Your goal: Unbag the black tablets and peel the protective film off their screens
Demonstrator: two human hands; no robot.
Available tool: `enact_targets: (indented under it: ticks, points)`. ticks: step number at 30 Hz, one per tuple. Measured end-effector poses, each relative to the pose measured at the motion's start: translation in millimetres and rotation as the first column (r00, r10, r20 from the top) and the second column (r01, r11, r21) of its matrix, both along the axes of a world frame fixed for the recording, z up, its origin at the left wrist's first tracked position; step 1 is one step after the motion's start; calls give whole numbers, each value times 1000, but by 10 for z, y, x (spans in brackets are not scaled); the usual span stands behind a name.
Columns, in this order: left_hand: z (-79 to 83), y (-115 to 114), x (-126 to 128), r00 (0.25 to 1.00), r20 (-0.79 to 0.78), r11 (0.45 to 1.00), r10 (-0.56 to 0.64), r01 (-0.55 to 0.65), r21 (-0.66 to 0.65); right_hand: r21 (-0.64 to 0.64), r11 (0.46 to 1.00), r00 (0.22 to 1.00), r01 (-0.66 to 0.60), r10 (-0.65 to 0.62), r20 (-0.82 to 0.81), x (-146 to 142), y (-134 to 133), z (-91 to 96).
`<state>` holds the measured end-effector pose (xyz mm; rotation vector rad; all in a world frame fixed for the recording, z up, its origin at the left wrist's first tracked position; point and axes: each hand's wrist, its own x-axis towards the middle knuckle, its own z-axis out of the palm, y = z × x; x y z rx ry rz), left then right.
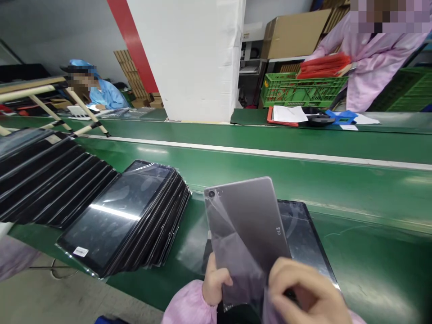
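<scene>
I see the grey tablet (248,211) tilted above the green surface (367,256) | I'd judge it stiff, slick, fairly light, breakable; best held by its edges | left fingers (222,275) curled round its lower left edge | right fingers (286,274) pinched on loose clear film (234,256)

The tablet (253,211) I hold has a plain, purplish-grey back, with a black lens (211,194) toward its eleven o'clock and pale print (278,231) at three. Its film (236,261) looks clear with a milky lilac tinge; my sleeve (191,303) is plain pink. At my eight o'clock, the stack (121,202) is glossy black, topped by a white label (81,251) with dark print. Green covers my bench (374,252); at two o'clock, red bundles (324,66) top a green crate (300,92).
</scene>
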<state>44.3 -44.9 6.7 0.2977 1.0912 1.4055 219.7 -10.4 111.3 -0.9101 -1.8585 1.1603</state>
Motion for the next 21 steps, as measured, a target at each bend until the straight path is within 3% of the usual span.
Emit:
enact_targets:
  ticks: [1,3,5,7,9,11,13,15,17,19,21]
  points:
    - [22,11,0,1000,5,1000,9,-9,-11,11,988,988,152,-152,-25,91,69,-42]
    - [63,31,2,999,26,999,21,-20,-44,-11,895,891,446,-445,-91,259,209,-196]
    - [87,44,1,998,52,998,18,-15,-66,-130,810,804,571,-584,-112,374,305,-391]
    - [85,49,-4,996,87,997,-10,16,-71,-312,840,863,445,-495,-100,418,332,-543]
    - [62,54,-8,989,127,992,-76,87,-87,-457,861,947,224,-303,-108,406,310,-585]
    - [38,74,-9,968,177,972,-177,201,-125,-521,846,974,112,-198,-113,371,289,-499]
    - [27,119,-3,933,212,943,-291,317,-102,-533,836,975,129,-205,-86,334,306,-320]
    - [33,186,7,914,147,925,-377,379,16,-495,855,977,157,-208,-51,283,358,-115]
    - [47,254,8,917,-47,909,-396,399,124,-389,902,980,190,-195,26,183,403,51]
    - [59,291,-20,893,-244,890,-378,423,170,-237,947,969,216,-178,169,21,397,136]
    - [70,280,-104,886,-276,875,-373,435,213,-91,975,931,205,-166,324,-175,328,130]
